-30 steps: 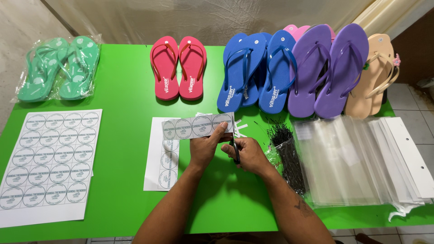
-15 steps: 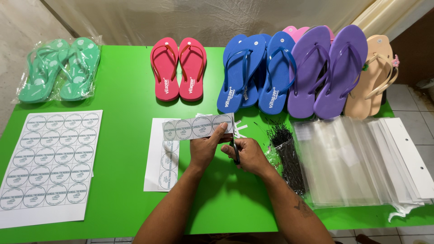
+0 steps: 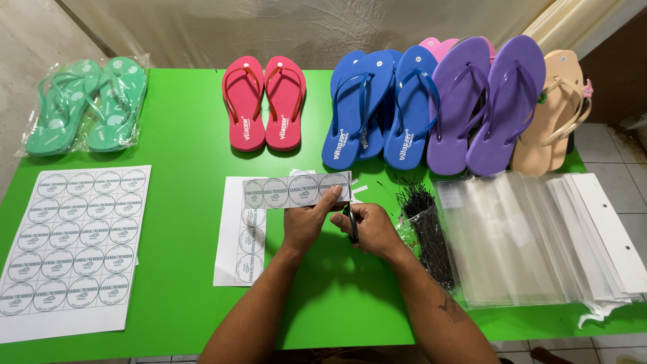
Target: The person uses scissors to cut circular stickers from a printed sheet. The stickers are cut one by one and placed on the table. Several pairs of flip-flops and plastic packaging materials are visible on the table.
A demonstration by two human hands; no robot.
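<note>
Left hand (image 3: 304, 222) pinches label strip (image 3: 297, 191); right hand (image 3: 369, 228) grips scissors (image 3: 352, 224).
Risk: strip flexes, blades clip a round label.

Red flip-flops (image 3: 264, 102) — green table (image 3: 182, 141)

A big bright green table (image 3: 182, 114) stands on a grey tiled floor (image 3: 620, 158), a pale plastic sheet (image 3: 303, 30) hanging behind.

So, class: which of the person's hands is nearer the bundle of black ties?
Right. The right hand sits just left of the black ties; the left hand is farther left, holding the sticker strip.
</note>
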